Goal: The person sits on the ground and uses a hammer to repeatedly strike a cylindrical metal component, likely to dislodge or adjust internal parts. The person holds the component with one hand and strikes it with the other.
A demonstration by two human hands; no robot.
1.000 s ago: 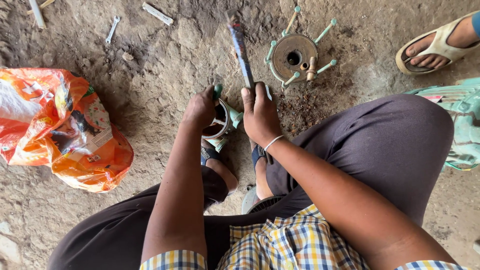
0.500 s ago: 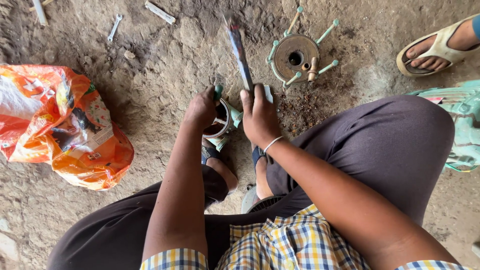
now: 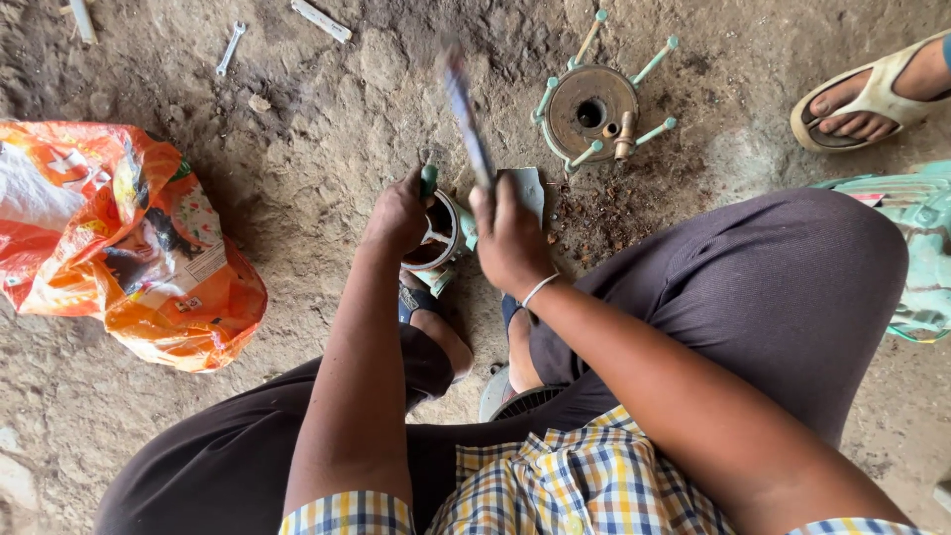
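My left hand [image 3: 398,213] grips a small round metal part with green fittings [image 3: 441,233], held against the dirt floor between my feet. My right hand [image 3: 510,238] is closed on the handle of a long thin tool [image 3: 468,119] that points up and away from me; the tool is blurred. A flat grey-green plate [image 3: 525,190] lies just behind my right hand. Farther off sits a round rusty burner base [image 3: 592,102] with several green-tipped legs sticking out.
An orange plastic bag [image 3: 124,243] lies at the left. A small spanner [image 3: 229,50] and a pale stick [image 3: 320,20] lie at the top. Another person's sandalled foot [image 3: 872,94] is at the top right, with a pale green object [image 3: 921,248] at the right edge.
The tool in my right hand has swung slightly and now looks blurred. My left hand stays on the round part.
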